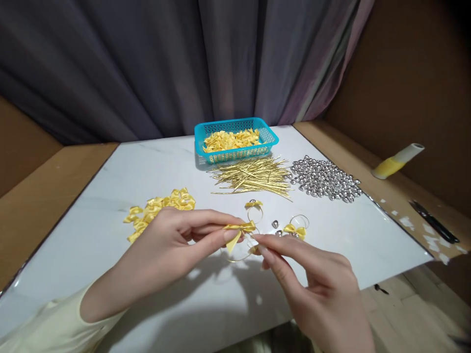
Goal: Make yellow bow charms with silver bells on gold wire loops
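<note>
Between the thumb and fingers of my left hand point(184, 235) is a small yellow satin bow point(241, 227), one ribbon tail hanging down. My right hand point(312, 279) is closed in a pinch just right of the bow, on what looks like a thin gold wire; the fingertips partly hide it. Below the bow curves a gold wire loop point(235, 260), with a bit of yellow ribbon near my right fingertips. Beyond my hands lie a wire ring with a bow point(253, 204) and, to the right, another bow on a looped wire point(295, 230). Loose silver heart beads point(275, 224) lie close by.
A blue basket point(198, 128) of yellow bows stands at the back. In front of it lie gold wire stems point(253, 176), with silver beads point(326, 179) to the right. More bows point(176, 200) lie left. A yellow-white tube point(397, 162) and black-handled tool point(434, 223) sit right.
</note>
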Demonstrator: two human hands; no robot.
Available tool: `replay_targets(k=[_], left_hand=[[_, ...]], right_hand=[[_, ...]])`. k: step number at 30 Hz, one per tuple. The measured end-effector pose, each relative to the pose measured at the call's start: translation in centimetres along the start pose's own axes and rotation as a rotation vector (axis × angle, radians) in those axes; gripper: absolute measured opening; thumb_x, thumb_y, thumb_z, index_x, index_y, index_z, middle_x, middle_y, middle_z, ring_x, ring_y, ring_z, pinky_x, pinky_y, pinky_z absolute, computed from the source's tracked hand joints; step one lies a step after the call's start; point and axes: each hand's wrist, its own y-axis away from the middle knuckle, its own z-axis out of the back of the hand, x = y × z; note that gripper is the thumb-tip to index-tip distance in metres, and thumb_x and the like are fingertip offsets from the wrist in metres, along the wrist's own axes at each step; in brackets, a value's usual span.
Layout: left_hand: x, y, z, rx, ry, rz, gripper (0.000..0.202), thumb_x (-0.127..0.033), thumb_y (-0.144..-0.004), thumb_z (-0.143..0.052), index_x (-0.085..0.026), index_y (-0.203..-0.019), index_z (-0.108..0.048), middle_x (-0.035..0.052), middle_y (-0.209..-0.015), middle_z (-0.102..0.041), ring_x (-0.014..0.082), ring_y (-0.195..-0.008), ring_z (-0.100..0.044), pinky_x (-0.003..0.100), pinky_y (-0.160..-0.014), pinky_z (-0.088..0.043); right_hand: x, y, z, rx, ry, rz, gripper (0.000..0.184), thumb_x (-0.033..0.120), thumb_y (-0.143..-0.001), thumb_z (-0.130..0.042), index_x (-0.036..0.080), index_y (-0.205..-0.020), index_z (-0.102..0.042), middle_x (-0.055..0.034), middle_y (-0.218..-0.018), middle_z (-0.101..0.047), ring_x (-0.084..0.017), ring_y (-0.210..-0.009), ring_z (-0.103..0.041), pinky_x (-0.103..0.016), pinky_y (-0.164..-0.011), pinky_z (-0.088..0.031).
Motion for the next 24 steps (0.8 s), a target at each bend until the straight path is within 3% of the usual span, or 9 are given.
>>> replay_targets(k=[5,14,24], left_hand=[[-0.18,0.07,0.06,0.045,0.041,0.042,0.015,-0.029,-0.083,-0.067,-0.037,-0.092,-0.076,-0.0098,-0.086,-0.078,0.0070,-0.067,-0.071,0.006,-0.054,-0.049],[-0.38,0.05,0.02,0.047,0.053,0.058,0.011,-0.033,-0.080,-0.069,-0.035,-0.089,-0.076,-0.0081,-0.084,-0.078,0.0096,-0.065,-0.071,0.009,-0.051,-0.050],[-0.08,0.28,-0.07,0.003,-0.111,-0.145,0.022,-0.021,-0.082,-0.065,-0.035,-0.097,-0.074,-0.0085,-0.084,-0.078,0.0081,-0.062,-0.069,0.009,-0.051,-0.049]], right_hand=[[-0.07,-0.16,0.20,0.013,0.046,0.096,0.028,-0.002,-0.081,-0.061,0.011,-0.103,-0.071,-0.0023,-0.083,-0.075,-0.008,-0.067,-0.068,-0.012,-0.067,-0.055],[0.01,-0.38,0.23,0.019,0.079,0.130,0.030,-0.004,-0.080,-0.059,0.011,-0.104,-0.069,-0.0022,-0.086,-0.075,-0.009,-0.071,-0.069,-0.014,-0.068,-0.055],[-0.40,-0.82,0.92,0.148,0.029,0.202,0.040,-0.008,-0.081,-0.050,0.012,-0.113,-0.065,-0.0035,-0.085,-0.074,-0.014,-0.075,-0.067,-0.026,-0.071,-0.056]])
